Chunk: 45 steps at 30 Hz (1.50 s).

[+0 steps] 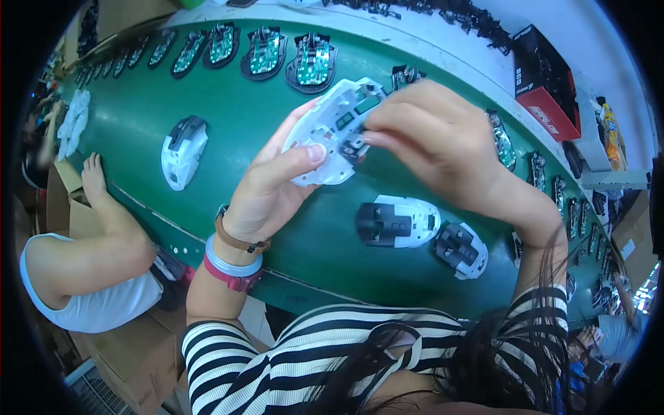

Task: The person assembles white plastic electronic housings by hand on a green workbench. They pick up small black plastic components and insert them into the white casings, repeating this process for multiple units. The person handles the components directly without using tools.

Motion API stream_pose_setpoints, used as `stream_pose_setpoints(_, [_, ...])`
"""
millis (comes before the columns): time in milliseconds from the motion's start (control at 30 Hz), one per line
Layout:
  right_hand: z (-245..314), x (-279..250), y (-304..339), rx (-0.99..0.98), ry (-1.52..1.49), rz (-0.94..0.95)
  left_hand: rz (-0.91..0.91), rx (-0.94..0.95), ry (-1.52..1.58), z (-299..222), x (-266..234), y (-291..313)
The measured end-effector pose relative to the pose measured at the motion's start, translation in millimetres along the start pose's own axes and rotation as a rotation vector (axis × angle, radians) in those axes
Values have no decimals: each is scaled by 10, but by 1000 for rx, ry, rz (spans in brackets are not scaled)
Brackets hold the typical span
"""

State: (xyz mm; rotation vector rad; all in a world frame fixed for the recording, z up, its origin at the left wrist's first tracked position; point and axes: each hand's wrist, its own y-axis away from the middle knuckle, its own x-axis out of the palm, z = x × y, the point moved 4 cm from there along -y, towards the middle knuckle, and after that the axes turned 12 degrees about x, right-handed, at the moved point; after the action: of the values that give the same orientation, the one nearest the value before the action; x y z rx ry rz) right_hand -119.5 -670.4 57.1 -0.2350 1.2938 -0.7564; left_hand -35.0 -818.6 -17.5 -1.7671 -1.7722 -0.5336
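Observation:
My left hand holds a white computer mouse shell tilted up, inner side towards me, with the thumb pressed on its near edge. Inside the shell sits a small dark part. The fingertips of my right hand are pinched together at the shell's right side, next to that part; what they grip is hidden. On the bench below lie a white and black mouse shell and a smaller one. Another white and grey mouse shell lies to the left.
The green bench carries a row of mouse bases with green circuit boards along its far edge, curving down the right side. A black and red box stands at the far right. At the left, a co-worker's arm rests on the bench edge near cardboard boxes.

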Motion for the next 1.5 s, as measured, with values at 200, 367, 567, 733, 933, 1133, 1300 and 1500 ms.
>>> stream_pose_setpoints(200, [53,314,-40,-75,120,-34,-80,81,-133,11,-66,50])
stream_pose_setpoints(367, [69,375,-38,-104,154,-38,-147,155,-200,45,-126,71])
stream_pose_setpoints(567, [133,457,-27,-104,212,-29,-157,211,-295,47,-109,91])
stream_pose_setpoints(733, [205,503,44,-177,169,-9,-177,179,-359,82,-144,108])
stream_pose_setpoints(933, [164,502,-46,-147,278,-26,-183,93,-396,61,-186,88])
stream_pose_setpoints(1133, [179,541,91,-227,326,-114,-175,117,-400,84,-184,99])
stream_pose_setpoints(1300, [215,482,143,-272,386,-157,-231,120,-492,85,-178,114])
stream_pose_setpoints(1500, [238,467,262,-464,474,-228,-233,68,-490,107,-90,133])
